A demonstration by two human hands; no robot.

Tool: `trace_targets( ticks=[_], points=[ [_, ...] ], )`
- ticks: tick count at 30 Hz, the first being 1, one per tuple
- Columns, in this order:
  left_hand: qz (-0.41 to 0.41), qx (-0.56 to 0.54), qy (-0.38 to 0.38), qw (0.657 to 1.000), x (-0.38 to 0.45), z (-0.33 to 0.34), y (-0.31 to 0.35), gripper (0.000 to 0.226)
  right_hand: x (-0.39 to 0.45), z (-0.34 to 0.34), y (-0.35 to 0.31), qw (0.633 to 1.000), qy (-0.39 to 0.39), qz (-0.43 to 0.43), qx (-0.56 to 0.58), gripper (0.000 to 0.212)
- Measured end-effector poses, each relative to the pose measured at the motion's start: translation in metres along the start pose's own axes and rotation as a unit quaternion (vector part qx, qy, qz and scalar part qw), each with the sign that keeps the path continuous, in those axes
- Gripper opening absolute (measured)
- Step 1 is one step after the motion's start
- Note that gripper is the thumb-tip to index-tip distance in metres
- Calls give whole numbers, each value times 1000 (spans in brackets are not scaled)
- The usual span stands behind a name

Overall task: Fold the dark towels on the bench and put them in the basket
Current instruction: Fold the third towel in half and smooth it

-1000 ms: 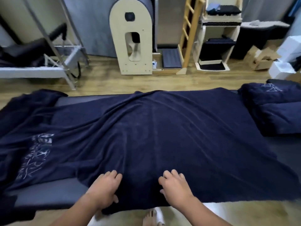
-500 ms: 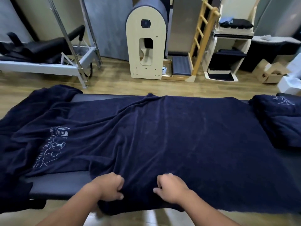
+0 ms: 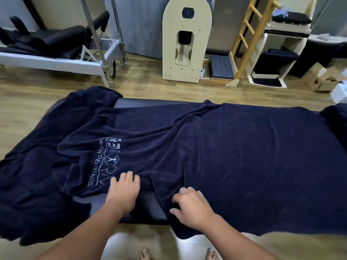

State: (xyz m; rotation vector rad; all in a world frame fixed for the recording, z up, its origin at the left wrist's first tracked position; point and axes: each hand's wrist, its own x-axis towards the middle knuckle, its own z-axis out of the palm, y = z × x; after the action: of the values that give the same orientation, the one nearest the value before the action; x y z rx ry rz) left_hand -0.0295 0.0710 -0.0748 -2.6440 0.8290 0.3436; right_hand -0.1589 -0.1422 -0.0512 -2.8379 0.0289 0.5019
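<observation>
A large dark navy towel (image 3: pixel 244 156) lies spread along the padded bench (image 3: pixel 150 103), its near edge hanging over the front. A second navy towel (image 3: pixel 37 166) with pale lettering lies crumpled over the bench's left end. My left hand (image 3: pixel 123 190) rests flat, fingers apart, near the lettering at the towel's near edge. My right hand (image 3: pixel 189 205) lies on the spread towel, fingers curled into the cloth at its near left corner. A dark towel pile (image 3: pixel 338 119) shows at the far right edge. No basket is in view.
Beyond the bench on the wooden floor stand a metal-framed exercise machine (image 3: pixel 56 59), a pale wooden arched barrel unit (image 3: pixel 185 44) with a ladder (image 3: pixel 247 34), white shelves (image 3: pixel 281 44) with dark towels, and a cardboard box (image 3: pixel 324 81). My bare feet (image 3: pixel 178 255) are below the bench.
The view has shifted left. My left hand has let go of the bunched edge and moved up-left onto the lettered cloth, fingers now spread. My right hand stays gripping the towel's near edge.
</observation>
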Motion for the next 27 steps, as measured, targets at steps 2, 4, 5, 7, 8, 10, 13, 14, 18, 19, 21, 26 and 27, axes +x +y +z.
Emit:
trace_targets(
  ticks=[2, 4, 5, 7, 8, 10, 13, 14, 18, 19, 21, 26, 27],
  points=[
    [33, 2, 26, 999, 7, 11, -21, 45, 12, 5, -26, 998, -19, 31, -53, 53],
    [48, -14, 18, 999, 10, 5, -33, 31, 20, 8, -43, 993, -37, 74, -81, 54],
    [44, -35, 7, 998, 11, -1, -38, 23, 23, 8, -49, 991, -42, 85, -91, 45],
    [33, -98, -25, 994, 16, -13, -53, 21, 28, 1, -58, 992, -53, 87, -78, 22],
    [28, -189, -55, 980, 19, -21, -62, 16, 29, -4, -58, 994, -65, 80, -28, 10],
    [20, -336, -126, 933, 25, -35, -86, 11, 32, -17, -55, 982, -133, 83, 105, 21],
    [-11, -288, -97, 953, 24, -44, -121, 9, 41, -33, -45, 963, -170, 139, 153, 24],
    [-32, -235, -37, 971, 21, -40, -130, 12, 45, -35, -44, 966, -150, 162, 136, 20],
    [-163, -153, 114, 968, 7, -6, -150, 36, 63, -34, -47, 987, -32, 152, 37, 11],
    [-223, -173, 120, 952, 2, 2, -156, 43, 70, -34, -53, 990, -22, 132, 38, 12],
    [-348, -240, 67, 904, -3, 12, -168, 60, 84, -32, -68, 995, -26, 81, 44, 12],
    [-402, -344, -62, 846, 4, 16, -198, 34, 114, -24, -112, 997, -49, -44, 33, 18],
    [-390, -370, -54, 841, 9, 15, -203, 32, 119, -23, -119, 996, -47, -67, 27, 21]
  ],
)
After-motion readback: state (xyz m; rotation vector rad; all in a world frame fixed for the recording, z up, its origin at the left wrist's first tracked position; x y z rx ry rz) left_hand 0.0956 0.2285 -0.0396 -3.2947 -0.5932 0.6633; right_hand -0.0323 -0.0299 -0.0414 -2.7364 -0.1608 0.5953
